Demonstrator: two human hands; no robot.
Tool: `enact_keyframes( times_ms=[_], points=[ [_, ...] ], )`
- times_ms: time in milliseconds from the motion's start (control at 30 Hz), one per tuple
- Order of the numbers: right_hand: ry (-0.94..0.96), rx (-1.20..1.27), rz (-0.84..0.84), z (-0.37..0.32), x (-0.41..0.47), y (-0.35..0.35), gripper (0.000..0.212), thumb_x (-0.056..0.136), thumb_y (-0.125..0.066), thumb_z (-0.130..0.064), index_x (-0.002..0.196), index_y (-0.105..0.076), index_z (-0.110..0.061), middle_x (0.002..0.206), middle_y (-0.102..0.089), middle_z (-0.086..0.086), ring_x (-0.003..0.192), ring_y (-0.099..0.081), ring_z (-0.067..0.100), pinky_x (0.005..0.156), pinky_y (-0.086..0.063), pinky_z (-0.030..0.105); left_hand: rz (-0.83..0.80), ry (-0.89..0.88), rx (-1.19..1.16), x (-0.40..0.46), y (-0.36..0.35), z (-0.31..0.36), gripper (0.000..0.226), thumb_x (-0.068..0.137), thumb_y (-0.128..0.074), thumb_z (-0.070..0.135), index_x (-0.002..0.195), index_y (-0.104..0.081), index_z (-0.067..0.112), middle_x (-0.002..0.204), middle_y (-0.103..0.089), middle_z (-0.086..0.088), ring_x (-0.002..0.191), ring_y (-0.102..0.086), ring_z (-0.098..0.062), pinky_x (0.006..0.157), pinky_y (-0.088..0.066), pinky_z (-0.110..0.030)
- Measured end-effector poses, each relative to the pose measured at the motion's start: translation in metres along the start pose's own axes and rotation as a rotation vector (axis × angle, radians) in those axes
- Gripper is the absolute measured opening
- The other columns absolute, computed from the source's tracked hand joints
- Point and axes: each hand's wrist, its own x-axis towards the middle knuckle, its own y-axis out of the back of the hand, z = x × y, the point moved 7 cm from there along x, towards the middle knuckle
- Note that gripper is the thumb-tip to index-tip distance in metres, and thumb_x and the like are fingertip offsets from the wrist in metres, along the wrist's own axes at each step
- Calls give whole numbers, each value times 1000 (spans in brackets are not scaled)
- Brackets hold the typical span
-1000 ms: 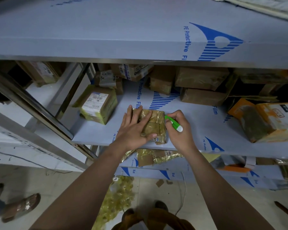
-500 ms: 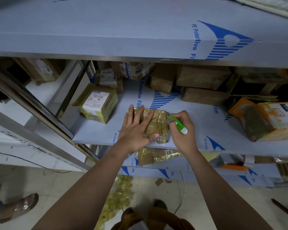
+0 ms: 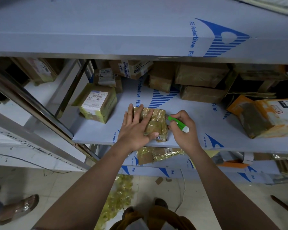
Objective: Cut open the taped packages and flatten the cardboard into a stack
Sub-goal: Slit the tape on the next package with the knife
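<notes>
At the centre of the frame a small taped package [image 3: 156, 121] lies near the front edge of the middle shelf [image 3: 189, 133]. The left hand [image 3: 136, 128] lies flat on its top with fingers straight, thumb along the near side. The right hand [image 3: 183, 130] grips a green and white cutter [image 3: 178, 124] just right of the package, its tip at the package's upper right corner.

The shelves wear a pale film printed in blue with "PE Protective Film" beside a striped blue logo; that print shows on the top shelf [image 3: 140, 30] in the upper part of the frame, on the middle shelf, and in part along the lower shelf [image 3: 173, 171].

Left of centre stands one yellow-taped box [image 3: 98, 103] with a white barcode label whose text is too small to read. Behind it, two more labelled cartons lean at the back, and about four plain brown boxes [image 3: 201, 85] are piled in the upper right of the shelf. At the right edge sits one orange and white box [image 3: 269, 117] with unreadable marks. A flattened taped piece [image 3: 156, 155] lies on the lower shelf, and yellow tape scraps [image 3: 120, 196] lie on the floor.
</notes>
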Motion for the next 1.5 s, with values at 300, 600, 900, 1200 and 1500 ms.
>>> enact_keyframes(
  times_ms=[300, 600, 900, 1200, 1500],
  points=[
    [-101, 93, -55, 14, -25, 11, 7, 84, -56, -18, 80, -56, -23, 78, -58, 2, 84, -62, 39, 79, -52, 66, -16, 15, -4, 8, 2, -1, 84, 91, -36, 70, 155, 8, 38, 161, 24, 4, 140, 39, -26, 119, 17, -45],
    [-77, 67, -17, -1, 1, 2, 4, 90, -57, -18, 90, -55, -22, 89, -64, 7, 90, -67, 26, 76, -58, 48, -5, 23, 16, 5, 1, -1, 84, 91, -35, 70, 154, 9, 37, 161, 24, 3, 141, 38, -27, 119, 18, -45],
    [28, -73, -15, -4, 6, -2, 9, 91, -58, 1, 89, -55, -7, 77, -60, 4, 67, -55, 10, 59, -44, 22, 2, 42, 15, 4, 0, 0, 84, 91, -35, 70, 154, 11, 37, 160, 26, 3, 139, 40, -27, 118, 18, -45],
    [32, -75, -7, -6, 6, -3, 10, 90, -58, 3, 87, -53, -6, 74, -57, 7, 64, -51, 6, 59, -41, 18, 7, 49, 26, 7, 0, -1, 84, 91, -34, 71, 155, 10, 37, 161, 25, 2, 140, 39, -28, 119, 17, -46],
    [-10, -57, -102, -2, -3, -2, 5, 90, -58, 4, 89, -55, 1, 72, -59, 6, 57, -51, 2, 53, -40, 15, -6, 42, 2, 7, 0, 1, 86, 91, -39, 70, 154, 10, 38, 160, 26, 3, 140, 39, -27, 119, 17, -46]
  ],
)
